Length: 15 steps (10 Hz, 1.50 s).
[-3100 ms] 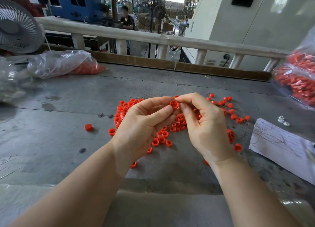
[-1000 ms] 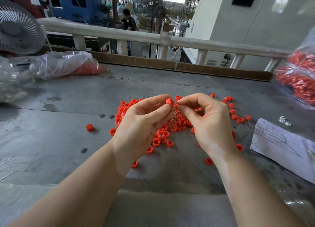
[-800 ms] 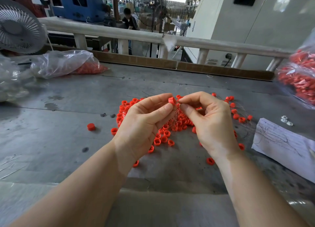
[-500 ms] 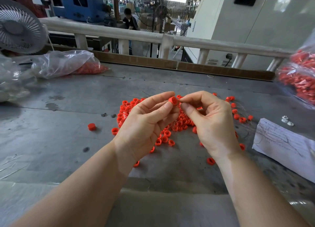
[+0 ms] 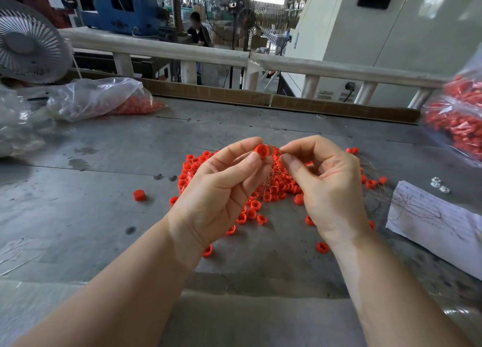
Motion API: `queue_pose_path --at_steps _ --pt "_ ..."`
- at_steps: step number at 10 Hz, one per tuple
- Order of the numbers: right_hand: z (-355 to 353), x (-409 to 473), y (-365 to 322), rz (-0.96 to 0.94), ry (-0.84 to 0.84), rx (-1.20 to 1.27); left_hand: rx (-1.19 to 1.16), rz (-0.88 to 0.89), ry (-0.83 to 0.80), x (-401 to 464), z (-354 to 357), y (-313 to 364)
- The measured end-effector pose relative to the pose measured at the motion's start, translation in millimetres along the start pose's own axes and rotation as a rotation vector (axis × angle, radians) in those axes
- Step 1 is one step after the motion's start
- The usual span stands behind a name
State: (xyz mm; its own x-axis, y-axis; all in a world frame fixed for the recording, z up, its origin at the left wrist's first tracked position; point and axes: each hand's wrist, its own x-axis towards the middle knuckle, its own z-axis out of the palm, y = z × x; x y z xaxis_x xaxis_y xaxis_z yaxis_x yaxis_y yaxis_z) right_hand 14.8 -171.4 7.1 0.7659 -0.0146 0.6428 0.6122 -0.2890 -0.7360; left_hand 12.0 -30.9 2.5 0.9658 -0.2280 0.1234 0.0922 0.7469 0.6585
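The scuffed grey metal worktable (image 5: 78,216) stretches away into a factory hall, and a loose heap of red plastic caps (image 5: 281,190) lies under my hands. My left hand (image 5: 221,190) pinches one small round red plastic cap (image 5: 261,150) between thumb and forefinger, raised above the heap; it looks short and ring-like. My right hand (image 5: 331,190) closes thumb and forefinger just beside it, seemingly on a thin metal wire (image 5: 269,177), which is too fine to make out clearly. I judge that I am threading, so the wire's tip must next meet the cap squarely.
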Motion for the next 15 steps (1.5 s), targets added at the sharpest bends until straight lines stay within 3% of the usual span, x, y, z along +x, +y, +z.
queue_pose_path --at_steps 15 --pt "0.6 -2.9 -2.1 -0.138 -0.015 -0.104 0.115 0.051 0.004 0.1 -0.5 -1.3"
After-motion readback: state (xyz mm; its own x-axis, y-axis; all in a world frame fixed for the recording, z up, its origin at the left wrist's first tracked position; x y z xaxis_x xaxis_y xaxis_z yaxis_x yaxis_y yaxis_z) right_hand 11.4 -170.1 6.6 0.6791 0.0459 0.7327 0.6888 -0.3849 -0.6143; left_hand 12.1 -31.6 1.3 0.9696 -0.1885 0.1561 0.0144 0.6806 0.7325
